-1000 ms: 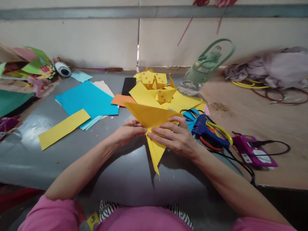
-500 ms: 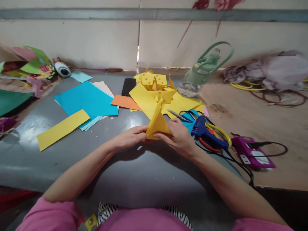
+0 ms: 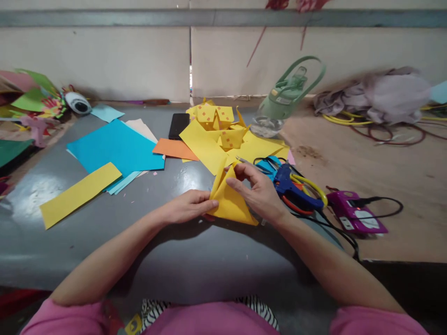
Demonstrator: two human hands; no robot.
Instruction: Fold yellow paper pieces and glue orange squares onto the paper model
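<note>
Pinching one folded yellow paper [image 3: 232,202] above the worktop [image 3: 167,260], the two hands, left [image 3: 190,205] and right [image 3: 260,190], are both nearly closed on it. To its right lies one blue glue gun [image 3: 293,187]; beyond stands one green-topped bottle [image 3: 277,104].

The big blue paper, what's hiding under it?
Light blue sheets and a pale sheet poke out from under the big blue paper. The rest underneath is covered.

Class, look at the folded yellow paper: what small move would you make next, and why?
Probably press the upper layers of the folded yellow paper together: they stand apart near the peak, where the right hand's thumb and fingers already are, while the left hand holds the left side.
</note>
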